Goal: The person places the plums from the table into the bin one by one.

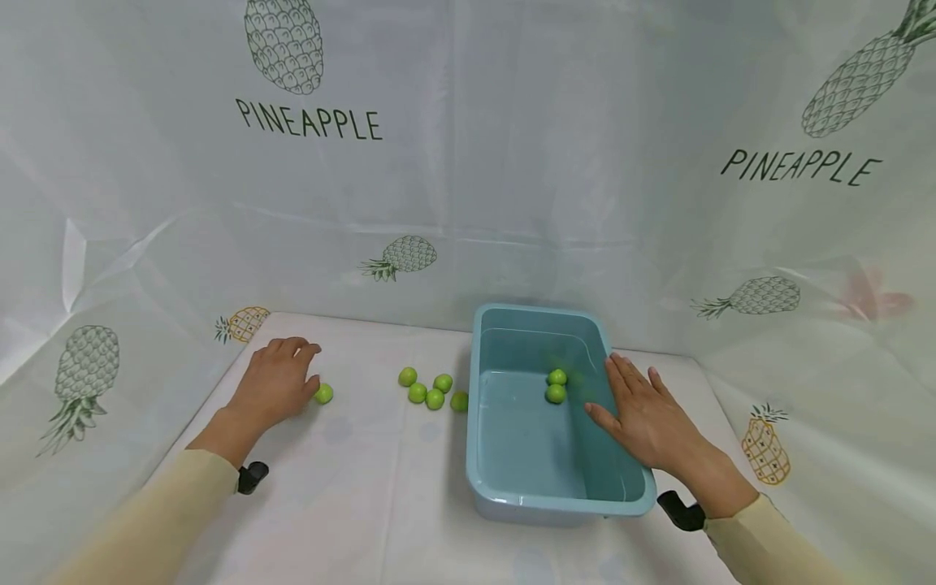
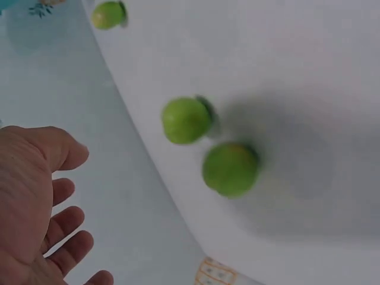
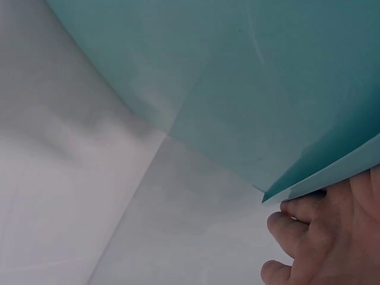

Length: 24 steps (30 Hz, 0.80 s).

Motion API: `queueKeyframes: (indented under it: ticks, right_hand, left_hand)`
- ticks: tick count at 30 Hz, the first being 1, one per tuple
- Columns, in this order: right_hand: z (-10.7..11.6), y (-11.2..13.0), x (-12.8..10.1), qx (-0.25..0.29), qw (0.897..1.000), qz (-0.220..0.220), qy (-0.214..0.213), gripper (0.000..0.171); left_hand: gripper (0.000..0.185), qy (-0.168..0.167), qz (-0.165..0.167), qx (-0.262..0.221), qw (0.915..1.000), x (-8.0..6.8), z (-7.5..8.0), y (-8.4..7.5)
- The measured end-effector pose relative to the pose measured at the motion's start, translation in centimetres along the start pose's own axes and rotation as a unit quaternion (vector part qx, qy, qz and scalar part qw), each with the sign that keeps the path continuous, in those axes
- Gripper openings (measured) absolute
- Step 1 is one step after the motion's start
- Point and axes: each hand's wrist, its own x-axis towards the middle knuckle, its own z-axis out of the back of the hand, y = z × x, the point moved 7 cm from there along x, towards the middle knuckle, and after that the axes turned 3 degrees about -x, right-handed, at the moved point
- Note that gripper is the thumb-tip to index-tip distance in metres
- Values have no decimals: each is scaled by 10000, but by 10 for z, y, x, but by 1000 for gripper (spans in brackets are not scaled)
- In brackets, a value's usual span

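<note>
Several small green balls lie on the white tabletop; one ball (image 1: pixel 323 393) sits just right of my left hand (image 1: pixel 281 378), and a cluster (image 1: pixel 431 392) lies further right. My left hand hovers with relaxed, spread fingers (image 2: pixel 62 219) and holds nothing. In the left wrist view two green balls (image 2: pixel 186 120) (image 2: pixel 230 169) lie a little beyond the fingers, blurred. A light blue plastic tub (image 1: pixel 490 455) holds two green balls (image 1: pixel 556 386). My right hand (image 1: pixel 643 410) rests flat on the tub's right rim (image 3: pixel 332 172), fingers straight, thumb toward the inside.
A pale pineapple-print cloth (image 1: pixel 468 162) covers the table and rises as a backdrop close behind and on both sides. White tabletop (image 1: pixel 351 487) lies in front of the balls, left of the tub. A third ball (image 2: pixel 107 15) shows far off in the left wrist view.
</note>
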Motion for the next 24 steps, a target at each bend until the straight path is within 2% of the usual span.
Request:
queueKeyframes:
  ticks: [5,10,18,24]
  right_hand:
    - [-1,0,0,-28,10000,27,-17,88]
    - [-1,1,0,0,10000,49,-1,88]
    - [-1,2,1,-18,10000,10,-2,89]
    - [-1,2,0,29,10000,-1,3,89]
  left_hand:
    - [53,314,51,193,9993,-11,-7,23]
    - [58,595,75,347,9976,-21,-19,37]
    - [64,857,47,456,9953,-28,-33,43]
    - [62,805,-200,636,9945,-31,-37,43]
